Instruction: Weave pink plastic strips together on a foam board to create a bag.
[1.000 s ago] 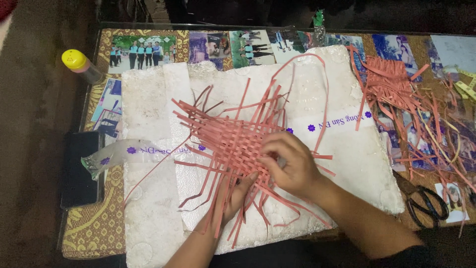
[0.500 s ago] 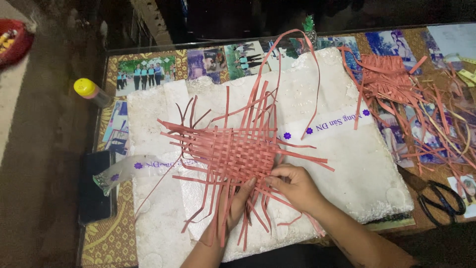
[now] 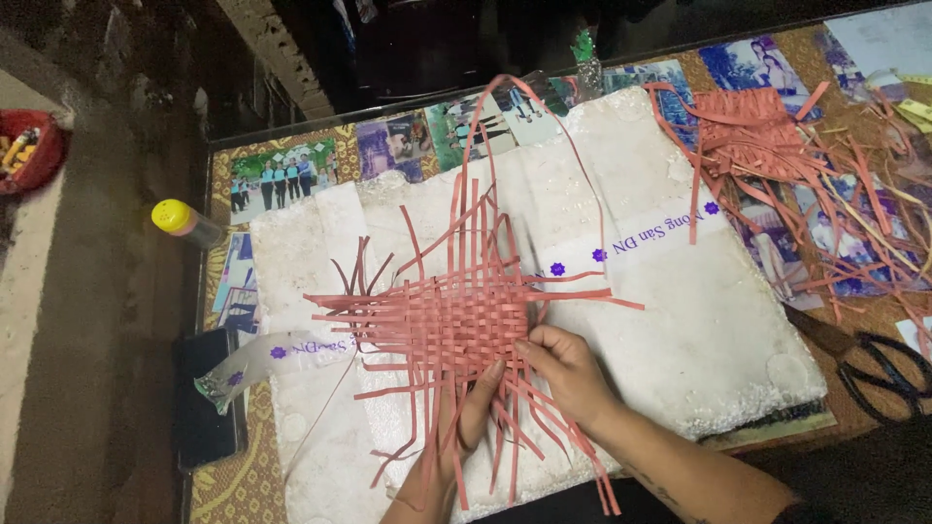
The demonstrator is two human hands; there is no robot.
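A glass-topped table (image 3: 291,155) carries a white foam board (image 3: 699,320), and on it lies a woven mat of pink strips (image 3: 456,325) with loose ends fanning outward; a second strip bundle (image 3: 777,136), scissors (image 3: 888,369) and a yellow-capped bottle (image 3: 180,218) sit apart. The right hand (image 3: 568,374) rests on the mat's near edge with fingers curled, pinching strips — the left hand (image 3: 466,412) lies beneath the loose ends, fingers extended, its grip unclear. In my judgement, clean work here means pressing the weave flat and drawing each strip snug against its neighbour.
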